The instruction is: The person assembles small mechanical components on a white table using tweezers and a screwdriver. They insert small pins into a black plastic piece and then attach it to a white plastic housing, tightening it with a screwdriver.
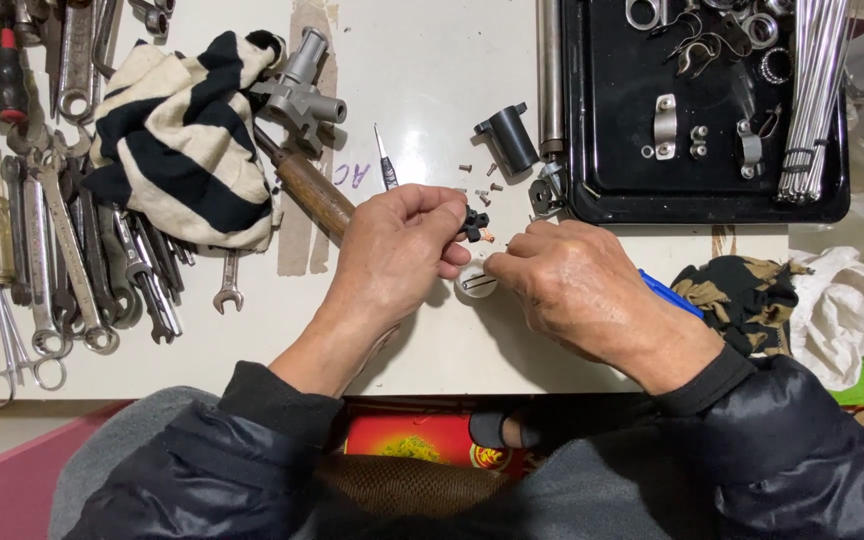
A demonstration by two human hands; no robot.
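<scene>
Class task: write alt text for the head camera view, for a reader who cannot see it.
Over a white table, the left hand pinches a small black part while the right hand meets it from the right. Wrenches and a striped cloth lie left; a black tray of metal parts sits upper right.

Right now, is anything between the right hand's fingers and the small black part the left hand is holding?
Nothing visible. The left hand pinches the small black part above the white table; the right hand has its fingertips right beside it, open gap only.
</scene>
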